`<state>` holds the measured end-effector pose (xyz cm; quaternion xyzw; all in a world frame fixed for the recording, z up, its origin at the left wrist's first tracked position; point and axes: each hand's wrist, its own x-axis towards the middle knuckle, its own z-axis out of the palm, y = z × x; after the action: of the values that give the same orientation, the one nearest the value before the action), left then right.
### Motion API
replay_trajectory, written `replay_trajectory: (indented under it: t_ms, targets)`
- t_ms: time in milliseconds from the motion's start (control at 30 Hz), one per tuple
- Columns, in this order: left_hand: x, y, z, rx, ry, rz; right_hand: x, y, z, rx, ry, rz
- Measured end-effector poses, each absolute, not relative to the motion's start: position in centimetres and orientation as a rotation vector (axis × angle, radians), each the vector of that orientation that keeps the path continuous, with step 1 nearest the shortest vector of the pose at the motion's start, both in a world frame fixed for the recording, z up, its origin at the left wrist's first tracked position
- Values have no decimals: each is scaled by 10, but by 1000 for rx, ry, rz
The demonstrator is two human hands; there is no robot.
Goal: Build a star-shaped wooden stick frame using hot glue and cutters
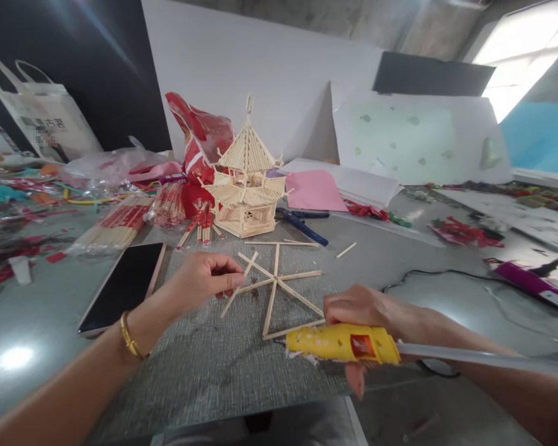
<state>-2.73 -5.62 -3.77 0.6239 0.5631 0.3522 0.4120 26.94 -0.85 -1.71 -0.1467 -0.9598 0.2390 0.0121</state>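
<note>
In the head view, my left hand (218, 275) pinches a thin wooden stick (229, 305), which slants across the outer ends of the left spokes. A frame of wooden sticks (275, 279) lies flat on the table, its spokes spreading from one centre, with a stick across two spoke ends at the front. My right hand (360, 306) is wrapped round a yellow hot glue gun (320, 342). Its nozzle points left, near the frame's front corner; I cannot tell whether they touch. A long translucent glue stick (451, 354) runs out of its rear.
Behind the frame stands a wooden-stick pagoda model (248, 198), with blue-handled pliers (307, 226) beside it. A phone (123, 285) lies left of my left hand. Packs of sticks (114, 223) lie behind it. At the right are a black cable (439, 272) and a purple power strip (534, 288).
</note>
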Motion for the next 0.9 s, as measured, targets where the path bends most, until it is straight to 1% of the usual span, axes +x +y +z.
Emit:
replay_trajectory:
  t_ms: [100,167,567,733,900]
  targets:
    - [-27,-56,-38,1586,1429,869,266,-8,-19,-405,-2985,953]
    - [-27,-55,-39,1589,1427,867,263,-7,-20,-444,-2981,996]
    - [-28,-56,-40,1574,1428,858,259,-10,-25,-472,-2951,1011]
    - [-29,-55,-42,1589,1416,863,259,-11,-30,-461,-2881,951]
    - [-30,-54,-44,1581,1412,860,260,-11,-33,-441,-2822,1011]
